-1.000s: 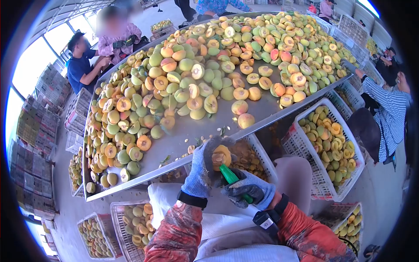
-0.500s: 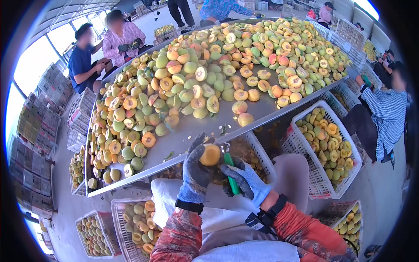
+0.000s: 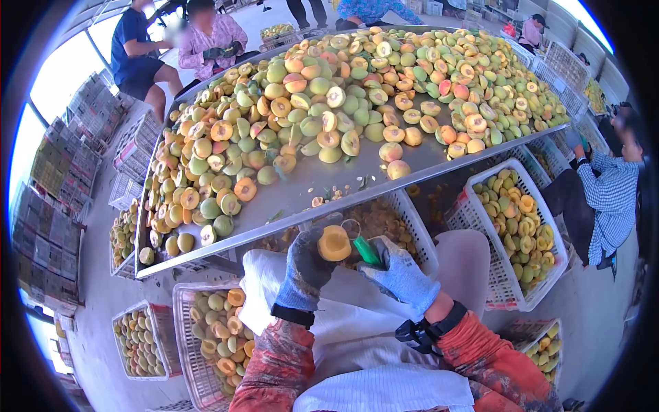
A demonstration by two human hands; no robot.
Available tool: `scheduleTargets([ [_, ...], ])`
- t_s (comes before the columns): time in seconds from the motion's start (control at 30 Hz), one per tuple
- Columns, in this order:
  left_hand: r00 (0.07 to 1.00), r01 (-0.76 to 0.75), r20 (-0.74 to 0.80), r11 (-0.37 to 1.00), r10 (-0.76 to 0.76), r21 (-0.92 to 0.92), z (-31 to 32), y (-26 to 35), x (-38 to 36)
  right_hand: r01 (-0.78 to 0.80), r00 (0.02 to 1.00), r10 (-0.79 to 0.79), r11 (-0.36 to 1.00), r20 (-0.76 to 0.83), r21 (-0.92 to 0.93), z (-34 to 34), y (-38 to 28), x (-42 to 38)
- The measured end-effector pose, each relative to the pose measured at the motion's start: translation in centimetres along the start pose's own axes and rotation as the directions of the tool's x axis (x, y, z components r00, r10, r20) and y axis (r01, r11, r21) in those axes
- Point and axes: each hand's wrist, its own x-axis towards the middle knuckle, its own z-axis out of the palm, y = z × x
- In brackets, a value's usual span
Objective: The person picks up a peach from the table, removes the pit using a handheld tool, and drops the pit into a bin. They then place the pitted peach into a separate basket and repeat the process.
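My left hand (image 3: 302,264), in a blue and dark-grey work glove, is closed around a peach half (image 3: 334,244). Its orange cut face with a smooth hollow is turned up toward me. My right hand (image 3: 403,278), gloved the same way, grips a green-handled pitting tool (image 3: 367,252). The tool's thin metal loop is close beside the fruit, at its upper right. Both hands are above my lap, just in front of the metal table (image 3: 322,184), where many peach halves (image 3: 274,103) are heaped, several showing cut faces with pits.
A crate of hollowed halves (image 3: 525,299) stands at my right. Another crate (image 3: 185,343) is by my left leg, and one (image 3: 401,206) sits under the table edge. A person in a checked shirt (image 3: 614,199) sits at right; people in navy (image 3: 130,44) and pink (image 3: 206,44) are far left.
The peach half has turned so its hollow face shows more fully. My right hand has tilted the tool toward the fruit. The person in navy has risen from sitting, and the view has shifted slightly.
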Motion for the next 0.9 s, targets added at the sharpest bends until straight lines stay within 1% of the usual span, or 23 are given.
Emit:
scheduleTargets([
  [0.03,0.996,0.088,0.035,0.950,-0.082,-0.299,-0.2,0.3,0.2,0.065,0.997,-0.069,0.990,-0.026,-0.128,0.5,0.1,-0.2],
  [0.07,0.984,0.176,0.094,0.805,-0.149,-0.566,-0.1,0.7,0.3,0.124,0.989,-0.140,0.959,-0.043,-0.255,0.8,0.0,-0.4],
  [0.1,0.978,-0.205,0.092,0.943,0.188,0.261,0.9,1.2,0.0,0.167,0.975,-0.211,0.911,-0.076,-0.378,1.3,-0.7,-0.6],
  [0.13,0.977,-0.209,0.091,0.943,0.192,0.261,1.2,1.0,0.2,0.171,0.974,-0.214,0.909,-0.075,-0.380,1.7,-0.9,-0.6],
  [0.17,0.994,-0.113,-0.002,0.994,0.113,0.010,1.4,0.8,0.5,0.162,0.968,-0.234,0.860,-0.092,-0.484,2.2,-1.1,-0.7],
  [0.2,0.997,-0.030,-0.071,0.968,0.013,-0.250,1.6,0.9,0.7,0.149,0.961,-0.257,0.799,-0.106,-0.582,2.4,-1.3,-0.7],
  [0.23,0.997,-0.036,-0.073,0.967,0.018,-0.250,1.6,1.0,0.6,0.135,0.963,-0.249,0.772,-0.100,-0.621,2.5,-1.8,-0.9],
  [0.3,0.995,0.039,-0.061,0.840,-0.085,-0.541,2.1,1.9,0.3,0.150,0.953,-0.283,0.753,-0.110,-0.641,2.7,-1.8,-0.9],
  [0.37,0.994,0.030,-0.068,0.834,-0.081,-0.551,2.2,1.7,0.3,0.164,0.940,-0.319,0.733,-0.121,-0.660,3.0,-1.7,-1.0],
  [0.43,0.994,0.024,-0.073,0.829,-0.078,-0.558,2.4,1.2,0.4,0.159,0.954,-0.289,0.717,-0.082,-0.678,3.5,-1.8,-1.3],
  [0.47,0.980,-0.136,-0.171,0.973,0.104,-0.188,2.8,0.9,0.4,0.163,0.952,-0.294,0.715,-0.081,-0.680,3.9,-1.8,-1.3],
  [0.5,0.934,-0.260,-0.192,0.941,0.302,0.218,3.1,0.7,0.4,0.153,0.957,-0.279,0.719,-0.080,-0.678,4.3,-1.6,-1.4],
  [0.53,0.933,-0.261,-0.193,0.941,0.303,0.218,3.3,0.6,0.3,0.142,0.962,-0.262,0.723,-0.079,-0.676,4.7,-1.6,-1.6],
  [0.57,0.949,-0.210,-0.264,0.971,0.174,-0.115,3.7,1.1,0.0,0.150,0.959,-0.271,0.737,-0.085,-0.659,4.9,-1.6,-1.8],
  [0.6,0.957,-0.156,-0.287,0.886,0.027,-0.437,4.0,1.3,-0.1,0.150,0.959,-0.270,0.737,-0.084,-0.659,5.1,-1.7,-1.9],
  [0.63,0.957,-0.156,-0.288,0.886,0.026,-0.437,3.9,1.1,-0.2,0.170,0.961,-0.268,0.767,-0.067,-0.619,5.1,-1.9,-2.1],
  [0.67,0.939,-0.179,-0.340,0.906,0.042,-0.383,3.9,1.0,-0.2,0.190,0.962,-0.267,0.794,-0.050,-0.578,5.1,-2.0,-2.2],
  [0.7,0.919,-0.200,-0.390,0.924,0.061,-0.326,3.9,1.0,-0.3,0.191,0.962,-0.269,0.793,-0.051,-0.579,5.1,-2.0,-2.2],
  [0.73,0.919,-0.201,-0.390,0.924,0.062,-0.327,3.9,1.0,-0.5,0.208,0.964,-0.266,0.815,-0.031,-0.540,5.0,-2.0,-2.3],
  [0.77,0.932,-0.180,-0.361,0.913,0.039,-0.366,4.3,1.5,-1.0,0.224,0.965,-0.264,0.836,-0.010,-0.501,5.0,-2.0,-2.3],
  [0.8,0.943,-0.160,-0.331,0.901,0.018,-0.404,4.4,1.8,-1.4,0.226,0.964,-0.266,0.834,-0.008,-0.503,4.9,-2.1,-2.3],
  [0.83,0.942,-0.163,-0.334,0.899,0.020,-0.406,3.8,1.0,-1.2,0.231,0.966,-0.257,0.846,0.011,-0.481,4.8,-2.2,-2.4],
  [0.9,0.901,-0.242,-0.399,0.961,0.171,-0.133,2.4,-0.9,-0.6,0.237,0.967,-0.252,0.856,0.031,-0.459,4.7,-2.2,-2.3],
])
